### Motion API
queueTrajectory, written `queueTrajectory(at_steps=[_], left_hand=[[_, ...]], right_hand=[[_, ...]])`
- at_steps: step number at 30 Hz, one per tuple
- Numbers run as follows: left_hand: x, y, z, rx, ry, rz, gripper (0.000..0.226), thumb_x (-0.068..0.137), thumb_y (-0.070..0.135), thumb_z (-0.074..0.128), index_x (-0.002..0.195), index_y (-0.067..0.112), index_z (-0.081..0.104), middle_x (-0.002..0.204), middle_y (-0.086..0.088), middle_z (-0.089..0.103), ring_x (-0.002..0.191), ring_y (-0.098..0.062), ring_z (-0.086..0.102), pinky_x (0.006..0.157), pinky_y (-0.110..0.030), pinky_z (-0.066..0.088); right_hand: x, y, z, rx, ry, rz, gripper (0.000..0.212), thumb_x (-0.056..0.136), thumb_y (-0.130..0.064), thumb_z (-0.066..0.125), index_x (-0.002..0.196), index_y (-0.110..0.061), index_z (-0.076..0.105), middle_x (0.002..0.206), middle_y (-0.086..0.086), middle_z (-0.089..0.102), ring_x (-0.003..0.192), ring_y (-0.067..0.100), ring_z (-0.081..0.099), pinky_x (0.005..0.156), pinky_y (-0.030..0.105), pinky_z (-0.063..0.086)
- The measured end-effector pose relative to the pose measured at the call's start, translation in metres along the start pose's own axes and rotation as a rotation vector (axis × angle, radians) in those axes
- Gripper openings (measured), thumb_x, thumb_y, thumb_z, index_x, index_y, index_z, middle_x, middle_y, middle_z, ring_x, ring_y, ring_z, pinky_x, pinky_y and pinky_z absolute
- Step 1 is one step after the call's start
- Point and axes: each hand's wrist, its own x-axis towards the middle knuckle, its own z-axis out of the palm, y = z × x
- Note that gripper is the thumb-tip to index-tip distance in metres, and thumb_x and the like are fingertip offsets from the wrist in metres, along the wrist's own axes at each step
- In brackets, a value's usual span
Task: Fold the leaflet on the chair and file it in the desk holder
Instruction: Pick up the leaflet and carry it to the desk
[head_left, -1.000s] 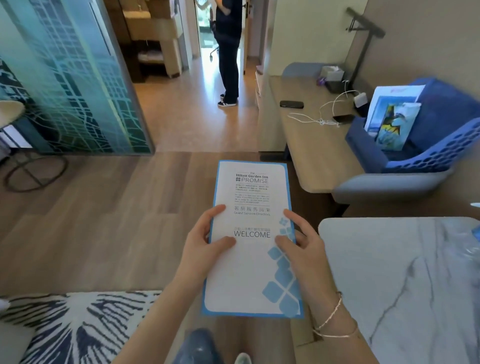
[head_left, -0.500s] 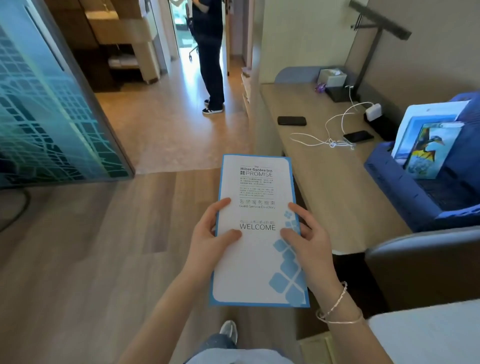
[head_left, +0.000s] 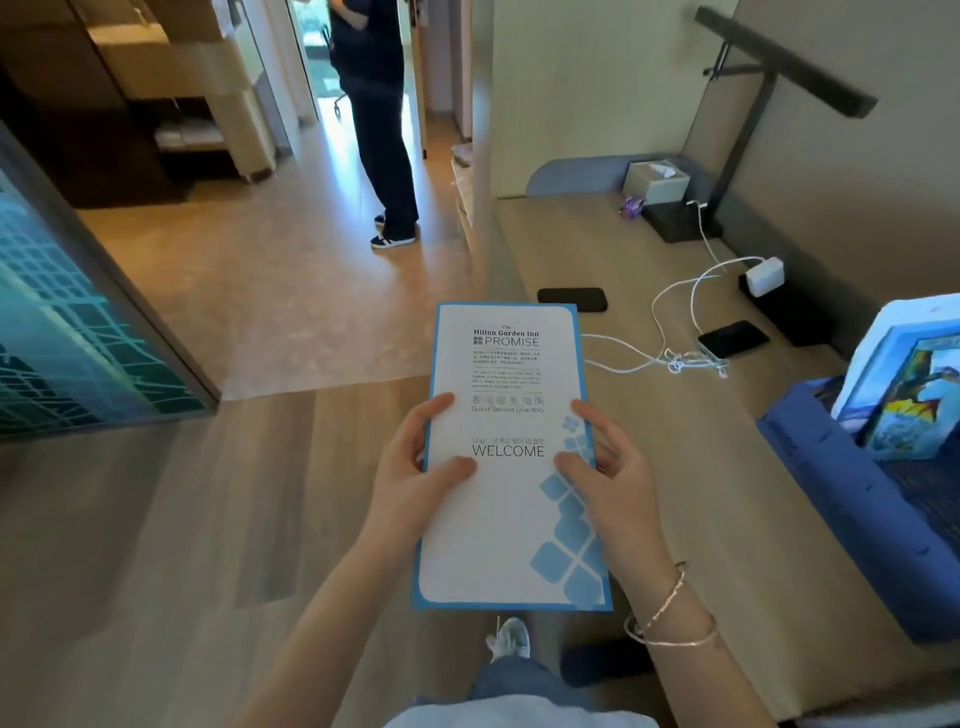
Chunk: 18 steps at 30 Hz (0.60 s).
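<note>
A folded white leaflet (head_left: 506, 509) with a blue border and a "WELCOME" cover is held flat in front of me, over the floor beside the desk. My left hand (head_left: 415, 467) grips its left edge, thumb on the cover. My right hand (head_left: 608, 467) grips its right edge the same way. At the right edge stands a blue mesh desk holder (head_left: 841, 499) on the wooden desk (head_left: 675, 467), with a white sheet and a colourful bird booklet (head_left: 909, 410) upright inside it. No chair shows in this view.
On the desk lie two black phones (head_left: 573, 299), a white charger with tangled cables (head_left: 675, 332), a tissue box (head_left: 655, 182) and a black lamp (head_left: 748, 104). A person (head_left: 382, 119) stands in the hallway ahead. A patterned glass panel (head_left: 62, 353) is on the left.
I have walked forward along the desk with the leaflet held the same way. The marble table has dropped out of view and the blue holder now sits closer, at the right edge.
</note>
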Motion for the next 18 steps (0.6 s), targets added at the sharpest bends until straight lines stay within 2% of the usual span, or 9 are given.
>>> queueTrajectory(at_steps=[2,5,8,10,13,15,18], left_hand=[[0.032,0.005,0.010,-0.006,0.013,-0.002,0.062,0.065,0.007,0.071,0.120,0.035,0.061,0.107,0.006,0.073,0.095,-0.024,0.071,0.075,-0.041,0.061],[0.076,0.015,0.025,-0.017,0.018,-0.005,0.062,0.066,0.007,0.071,0.121,0.034,0.061,0.110,0.002,0.072,0.092,-0.023,0.072,0.069,-0.037,0.061],[0.116,0.028,0.041,-0.003,-0.001,-0.001,0.062,0.067,0.005,0.073,0.119,0.037,0.062,0.107,0.000,0.073,0.085,-0.017,0.072,0.064,-0.030,0.058],[0.142,0.036,0.056,0.011,-0.048,0.001,0.063,0.072,-0.003,0.073,0.119,0.037,0.062,0.110,-0.004,0.071,0.085,-0.017,0.072,0.065,-0.031,0.059],[0.179,0.047,0.089,0.019,-0.164,-0.014,0.062,0.068,0.003,0.071,0.120,0.037,0.062,0.115,-0.009,0.069,0.096,-0.030,0.070,0.078,-0.047,0.060],[0.203,0.050,0.117,0.015,-0.268,-0.036,0.063,0.066,0.005,0.070,0.119,0.037,0.062,0.117,-0.011,0.069,0.102,-0.037,0.066,0.083,-0.052,0.058],[0.236,0.049,0.162,0.026,-0.462,-0.045,0.061,0.066,0.005,0.069,0.118,0.036,0.063,0.118,-0.005,0.069,0.099,-0.029,0.069,0.076,-0.038,0.060]], right_hand=[[0.036,-0.005,0.001,0.000,-0.008,0.004,0.052,0.086,0.012,0.062,0.127,-0.021,0.062,0.102,0.012,0.078,0.086,0.024,0.073,0.072,0.031,0.061],[0.084,-0.016,0.001,-0.020,-0.020,-0.008,0.052,0.086,0.010,0.063,0.127,-0.022,0.063,0.101,0.009,0.079,0.086,0.024,0.075,0.071,0.032,0.061],[0.124,-0.027,-0.002,-0.023,0.002,-0.023,0.052,0.086,0.011,0.063,0.128,-0.021,0.063,0.100,0.009,0.079,0.083,0.020,0.074,0.071,0.031,0.061],[0.142,-0.033,-0.009,-0.011,0.057,-0.041,0.052,0.086,0.012,0.062,0.126,-0.021,0.063,0.098,0.007,0.079,0.078,0.015,0.073,0.067,0.027,0.060],[0.164,-0.040,-0.028,0.029,0.176,-0.049,0.052,0.087,0.012,0.062,0.122,-0.026,0.064,0.089,0.002,0.079,0.075,0.016,0.070,0.066,0.028,0.060],[0.175,-0.043,-0.046,0.043,0.279,-0.059,0.051,0.087,0.010,0.063,0.123,-0.027,0.064,0.086,-0.001,0.079,0.074,0.020,0.067,0.064,0.031,0.058],[0.184,-0.048,-0.073,0.065,0.452,-0.100,0.050,0.088,0.010,0.062,0.126,-0.024,0.062,0.091,-0.004,0.080,0.078,0.021,0.073,0.067,0.034,0.061]])
